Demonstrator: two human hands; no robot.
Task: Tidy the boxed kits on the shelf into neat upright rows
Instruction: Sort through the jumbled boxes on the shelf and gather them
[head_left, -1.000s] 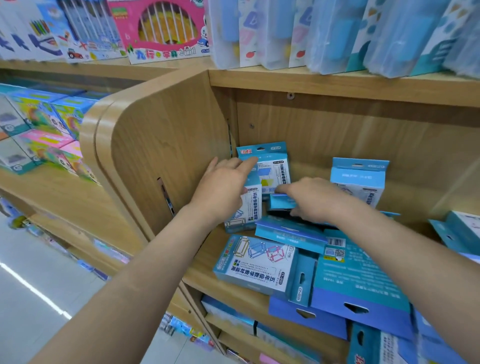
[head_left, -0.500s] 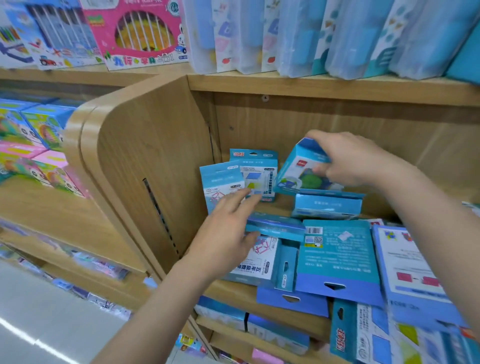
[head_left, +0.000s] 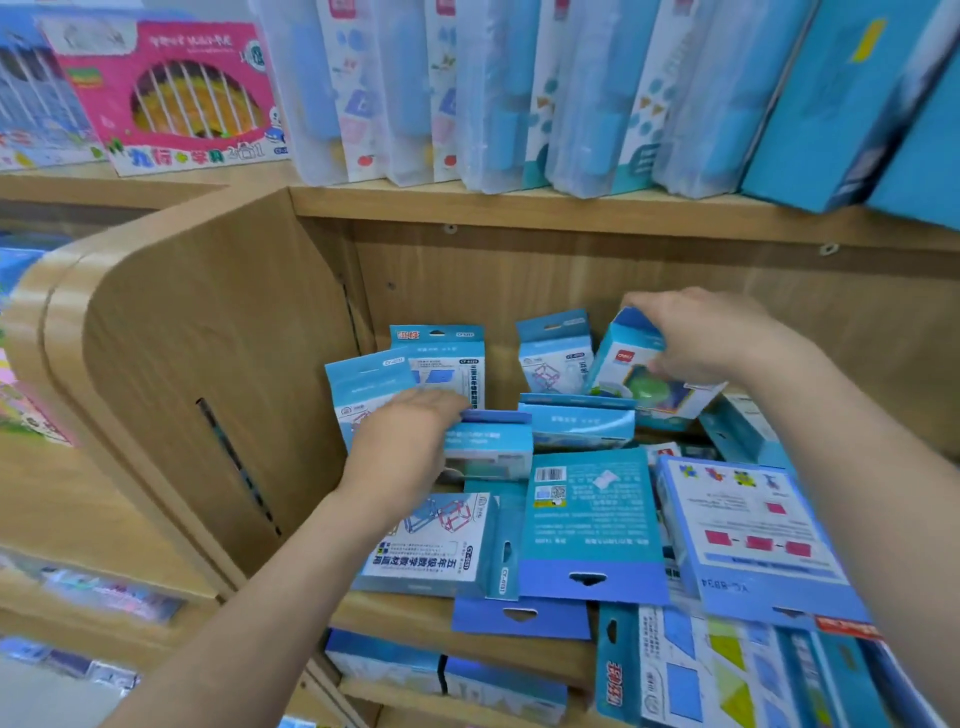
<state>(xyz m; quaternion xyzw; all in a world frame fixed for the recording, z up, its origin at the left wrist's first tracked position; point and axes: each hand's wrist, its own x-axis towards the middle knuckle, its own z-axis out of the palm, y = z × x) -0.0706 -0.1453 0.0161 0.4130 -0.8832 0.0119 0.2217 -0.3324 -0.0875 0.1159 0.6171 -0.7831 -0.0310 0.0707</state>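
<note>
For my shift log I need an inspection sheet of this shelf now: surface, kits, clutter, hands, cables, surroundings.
Surface: light wooden shelf, mostly covered.
Job's things: three upright blue cardboard kits at the back; flat blue kits piled in front.
Clutter: nothing seen.
Hands: left hand rests on a small blue box, grip unclear; right hand grips a tilted blue box.
Cables: nothing seen.
Surroundings: pink toy box, clear-wrapped packs above.

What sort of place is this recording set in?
Probably a stationery or toy shop: wooden display shelves carry many near-identical blue cardboard kit boxes with hang holes and a barcode label, with a pink windowed toy box and rows of clear-wrapped packs above.
</note>
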